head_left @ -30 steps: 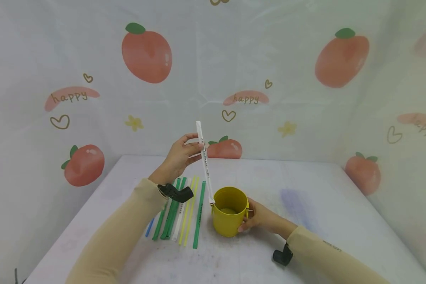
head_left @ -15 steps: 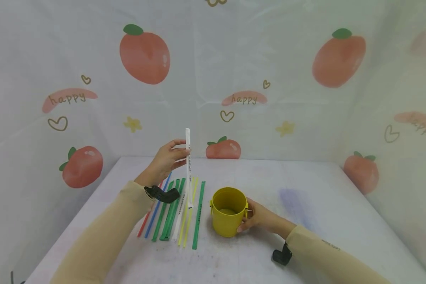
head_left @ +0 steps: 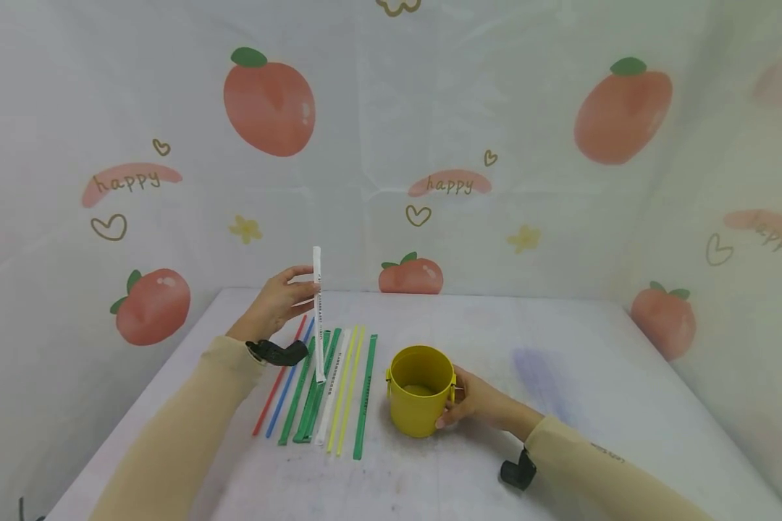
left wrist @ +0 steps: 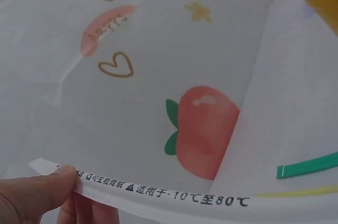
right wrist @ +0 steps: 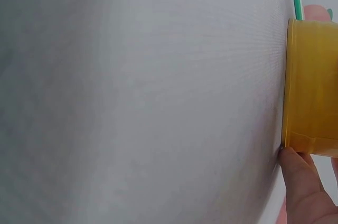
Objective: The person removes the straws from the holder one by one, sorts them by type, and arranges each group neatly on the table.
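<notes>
A white paper-wrapped straw (head_left: 318, 329) with printed lettering stands nearly upright in the air, pinched by my left hand (head_left: 275, 304) near its top end. Its lower end overlaps the row of wrapped straws in the head view. In the left wrist view, thumb and fingers grip the same straw (left wrist: 158, 197) along its printed side. A yellow bucket (head_left: 418, 414) stands upright on the table to the right of the row, nothing visible inside. My right hand (head_left: 481, 399) holds the bucket's right side, thumb at the front and other fingers partly hidden behind it.
On the white table (head_left: 469, 470) lie thin straws side by side: a red straw (head_left: 277, 387), a blue straw (head_left: 282, 401), several green ones, a white straw (head_left: 331, 394) and two yellow ones. A separate green straw (head_left: 365, 398) lies nearest the bucket. A patterned curtain (head_left: 365, 130) stands behind.
My left hand has carried the white straw leftward, from beside the bucket's rim to above the straw row, and slightly down. The right hand and bucket stay in place.
</notes>
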A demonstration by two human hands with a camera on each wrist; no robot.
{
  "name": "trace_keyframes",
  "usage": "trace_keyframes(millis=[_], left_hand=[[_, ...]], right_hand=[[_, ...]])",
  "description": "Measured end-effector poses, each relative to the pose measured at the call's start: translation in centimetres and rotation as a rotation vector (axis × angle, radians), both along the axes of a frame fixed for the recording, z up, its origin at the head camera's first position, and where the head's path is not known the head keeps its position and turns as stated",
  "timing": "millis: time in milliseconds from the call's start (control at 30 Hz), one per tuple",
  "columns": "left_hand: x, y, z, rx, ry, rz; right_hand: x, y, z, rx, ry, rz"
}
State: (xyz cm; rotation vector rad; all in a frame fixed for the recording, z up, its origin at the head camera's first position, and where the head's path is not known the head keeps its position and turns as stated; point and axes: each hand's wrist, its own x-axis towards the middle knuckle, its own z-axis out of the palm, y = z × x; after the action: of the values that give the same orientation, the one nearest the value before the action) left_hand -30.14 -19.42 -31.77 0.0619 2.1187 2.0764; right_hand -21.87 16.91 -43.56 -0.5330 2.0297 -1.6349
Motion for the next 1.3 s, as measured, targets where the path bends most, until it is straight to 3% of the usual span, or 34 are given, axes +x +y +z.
trace_keyframes(millis=[233,1067,1300], left_hand=[[-0.4,-1.8,-1.0,-0.093,-0.036,-0.006],[-0.8,-7.2,-4.2,-0.268,-0.168,0.026],[-0.6,-8.0,-5.4,-0.279,-0.206,0.047]], right_hand=[[0.0,0.0,0.0,0.001,-0.017,-0.009],[0.1,0.0,0.2,0.006,-0.001,-0.006],[0.0,0.0,0.2,-0.011,-0.001,0.009]])
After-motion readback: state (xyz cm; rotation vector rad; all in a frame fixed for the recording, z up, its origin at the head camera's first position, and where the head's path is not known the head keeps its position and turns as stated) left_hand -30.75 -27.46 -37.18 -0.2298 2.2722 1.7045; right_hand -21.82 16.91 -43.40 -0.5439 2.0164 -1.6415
